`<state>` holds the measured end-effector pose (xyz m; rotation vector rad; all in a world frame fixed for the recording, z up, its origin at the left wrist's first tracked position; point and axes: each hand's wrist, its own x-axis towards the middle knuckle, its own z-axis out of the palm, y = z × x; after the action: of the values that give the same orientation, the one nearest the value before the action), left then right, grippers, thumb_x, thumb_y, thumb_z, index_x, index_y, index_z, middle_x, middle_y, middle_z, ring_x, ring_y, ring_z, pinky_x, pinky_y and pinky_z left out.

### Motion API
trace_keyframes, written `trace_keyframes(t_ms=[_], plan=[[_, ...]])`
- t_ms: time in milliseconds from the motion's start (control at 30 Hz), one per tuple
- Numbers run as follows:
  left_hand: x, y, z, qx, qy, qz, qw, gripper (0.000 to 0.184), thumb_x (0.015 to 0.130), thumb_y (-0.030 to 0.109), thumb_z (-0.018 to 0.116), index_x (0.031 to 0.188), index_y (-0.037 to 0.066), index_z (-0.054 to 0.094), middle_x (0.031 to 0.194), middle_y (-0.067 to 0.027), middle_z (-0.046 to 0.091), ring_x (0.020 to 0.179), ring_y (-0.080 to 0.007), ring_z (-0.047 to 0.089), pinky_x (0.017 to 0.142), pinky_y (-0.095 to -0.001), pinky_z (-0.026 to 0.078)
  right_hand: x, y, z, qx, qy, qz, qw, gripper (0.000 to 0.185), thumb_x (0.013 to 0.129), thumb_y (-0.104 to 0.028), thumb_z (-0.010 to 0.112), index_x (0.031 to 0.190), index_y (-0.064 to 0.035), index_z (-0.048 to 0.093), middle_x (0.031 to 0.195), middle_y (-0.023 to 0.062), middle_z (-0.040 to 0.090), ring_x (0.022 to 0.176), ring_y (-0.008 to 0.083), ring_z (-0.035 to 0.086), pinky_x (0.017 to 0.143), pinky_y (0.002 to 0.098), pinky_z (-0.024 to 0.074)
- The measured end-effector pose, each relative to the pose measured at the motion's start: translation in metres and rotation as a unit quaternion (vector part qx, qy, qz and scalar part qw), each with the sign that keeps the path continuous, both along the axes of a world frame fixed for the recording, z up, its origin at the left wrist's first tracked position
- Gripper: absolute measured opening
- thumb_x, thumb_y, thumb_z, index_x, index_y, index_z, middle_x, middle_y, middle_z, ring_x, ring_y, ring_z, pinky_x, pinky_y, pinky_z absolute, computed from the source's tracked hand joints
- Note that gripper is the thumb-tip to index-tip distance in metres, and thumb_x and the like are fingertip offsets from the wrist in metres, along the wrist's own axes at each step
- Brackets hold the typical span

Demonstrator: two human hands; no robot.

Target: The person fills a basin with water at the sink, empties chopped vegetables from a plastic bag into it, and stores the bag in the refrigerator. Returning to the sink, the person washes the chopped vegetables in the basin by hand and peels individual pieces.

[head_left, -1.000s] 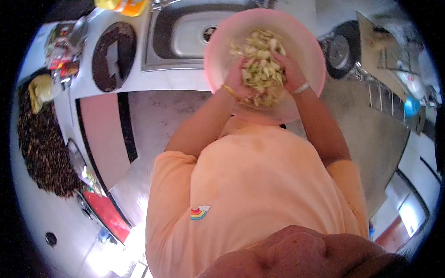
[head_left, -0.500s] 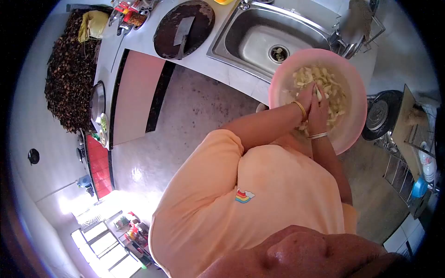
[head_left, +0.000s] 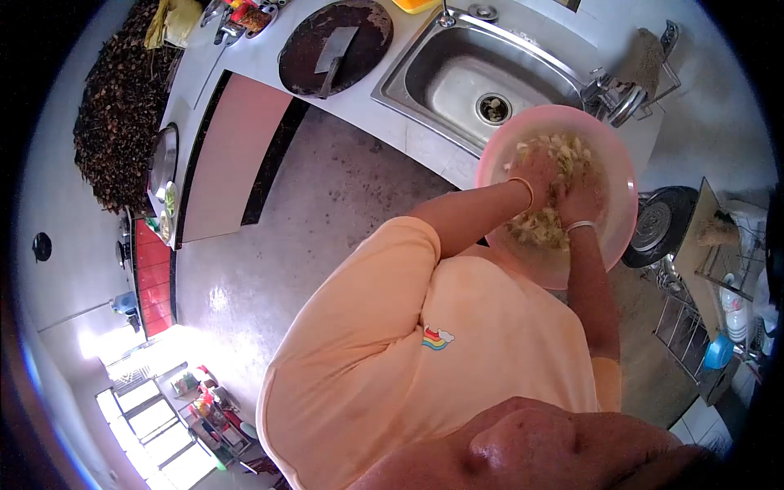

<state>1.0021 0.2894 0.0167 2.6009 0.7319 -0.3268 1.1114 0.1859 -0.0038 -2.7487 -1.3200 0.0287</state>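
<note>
A pink plastic basin point(head_left: 625, 175) holds cloudy water and many pale, yellowish cut pieces of food point(head_left: 539, 229), whose kind I cannot make out. Both of my hands are down in it among the pieces. My left hand point(head_left: 539, 173), with a gold-coloured bracelet at the wrist, is in the upper middle of the basin. Close beside it on the right is my right hand point(head_left: 581, 202), wearing a silver-coloured bracelet. Water, pieces and blur hide the fingers of both hands, so any grip is unclear.
Behind the basin is a steel sink point(head_left: 457, 90) with bits in its drain. A cleaver point(head_left: 336, 55) lies on a round dark chopping board point(head_left: 298, 57) on the counter point(head_left: 408, 135). A wire rack point(head_left: 678, 327) and a dark round pan point(head_left: 663, 224) stand at the right.
My hands were pressed together around pale pieces; now they have moved apart and down into the water. The view has shifted slightly.
</note>
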Motion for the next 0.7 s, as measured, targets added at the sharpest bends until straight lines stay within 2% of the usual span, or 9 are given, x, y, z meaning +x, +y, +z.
trace_keyframes(t_ms=[100, 167, 300, 333, 433, 467, 500, 567, 700], plan=[[-0.007, -0.004, 0.0, 0.111, -0.04, -0.018, 0.993, 0.072, 0.08, 0.031, 0.059, 0.141, 0.009, 0.027, 0.144, -0.0188, 0.026, 0.134, -0.0357, 0.025, 0.103, -0.0533, 0.027, -0.014, 0.003, 0.003, -0.112, -0.041, 0.003, 0.993, 0.061, 0.086, -0.037, 0.052, 0.14, -0.0182, 0.032, 0.146, 0.0105, 0.026, 0.131, 0.0353, 0.029, 0.102, 0.0515, 0.0304], [0.002, 0.003, -0.02, 0.096, -0.021, -0.012, 0.995, 0.064, 0.081, 0.032, 0.058, 0.136, 0.01, 0.034, 0.138, -0.0182, 0.036, 0.128, -0.0345, 0.034, 0.1, -0.0519, 0.032, -0.019, 0.006, 0.034, -0.147, 0.059, -0.016, 0.987, 0.056, 0.087, -0.037, 0.05, 0.137, -0.013, 0.038, 0.144, 0.0104, 0.032, 0.129, 0.0341, 0.034, 0.101, 0.0487, 0.0337], [0.005, 0.017, 0.029, -0.012, 0.043, -0.065, 0.997, 0.041, 0.082, 0.034, 0.056, 0.117, 0.012, 0.055, 0.117, -0.0138, 0.058, 0.108, -0.0314, 0.055, 0.087, -0.0465, 0.045, 0.013, -0.001, -0.002, -0.041, 0.113, -0.004, 0.993, 0.039, 0.089, -0.038, 0.049, 0.116, -0.0095, 0.053, 0.117, 0.014, 0.051, 0.105, 0.0322, 0.051, 0.084, 0.0426, 0.0436], [0.001, 0.018, 0.028, -0.046, 0.047, -0.044, 0.997, 0.038, 0.081, 0.033, 0.057, 0.113, 0.012, 0.057, 0.115, -0.0142, 0.059, 0.106, -0.0317, 0.056, 0.086, -0.0454, 0.046, 0.018, -0.006, -0.016, 0.037, 0.123, -0.018, 0.992, 0.037, 0.089, -0.037, 0.049, 0.112, -0.0087, 0.056, 0.111, 0.0146, 0.055, 0.099, 0.0316, 0.054, 0.08, 0.0415, 0.045], [0.0, 0.023, 0.003, -0.139, -0.014, 0.118, 0.983, 0.035, 0.078, 0.03, 0.061, 0.107, 0.01, 0.061, 0.105, -0.0163, 0.06, 0.103, -0.0341, 0.056, 0.085, -0.0445, 0.046, 0.014, 0.003, 0.029, 0.049, 0.283, -0.113, 0.951, 0.042, 0.09, -0.041, 0.043, 0.117, -0.011, 0.056, 0.123, 0.0128, 0.053, 0.114, 0.0298, 0.049, 0.093, 0.0433, 0.0415], [0.003, 0.015, 0.012, -0.153, -0.014, 0.096, 0.983, 0.035, 0.078, 0.03, 0.061, 0.107, 0.01, 0.061, 0.105, -0.0163, 0.06, 0.103, -0.0341, 0.056, 0.085, -0.0445, 0.046, 0.014, -0.003, 0.035, 0.076, 0.304, -0.141, 0.939, 0.041, 0.088, -0.04, 0.045, 0.117, -0.0129, 0.056, 0.124, 0.0122, 0.052, 0.115, 0.0301, 0.048, 0.095, 0.0445, 0.0394], [0.001, 0.015, 0.024, -0.06, -0.076, 0.105, 0.99, 0.036, 0.077, 0.029, 0.062, 0.107, 0.01, 0.06, 0.107, -0.0169, 0.058, 0.104, -0.0346, 0.055, 0.086, -0.0441, 0.046, 0.015, -0.003, 0.028, 0.074, 0.302, -0.15, 0.939, 0.041, 0.088, -0.04, 0.045, 0.117, -0.0129, 0.056, 0.124, 0.0122, 0.052, 0.115, 0.0301, 0.048, 0.095, 0.0445, 0.0394], [0.001, 0.012, 0.025, 0.033, -0.137, 0.109, 0.984, 0.036, 0.075, 0.027, 0.063, 0.108, 0.01, 0.06, 0.108, -0.0176, 0.056, 0.105, -0.0351, 0.053, 0.087, -0.0437, 0.045, 0.013, -0.001, 0.019, 0.026, 0.093, 0.0, 0.995, 0.04, 0.083, -0.036, 0.051, 0.117, -0.0153, 0.056, 0.128, 0.0102, 0.049, 0.117, 0.0305, 0.045, 0.097, 0.0494, 0.0358], [0.005, 0.019, 0.002, 0.059, -0.06, 0.037, 0.996, 0.04, 0.074, 0.024, 0.062, 0.111, 0.008, 0.057, 0.118, -0.0176, 0.048, 0.11, -0.0347, 0.048, 0.089, -0.0434, 0.043, -0.003, 0.001, 0.029, -0.017, 0.07, 0.019, 0.997, 0.043, 0.079, -0.035, 0.053, 0.117, -0.0154, 0.055, 0.128, 0.0099, 0.047, 0.117, 0.031, 0.045, 0.095, 0.0534, 0.0351]])
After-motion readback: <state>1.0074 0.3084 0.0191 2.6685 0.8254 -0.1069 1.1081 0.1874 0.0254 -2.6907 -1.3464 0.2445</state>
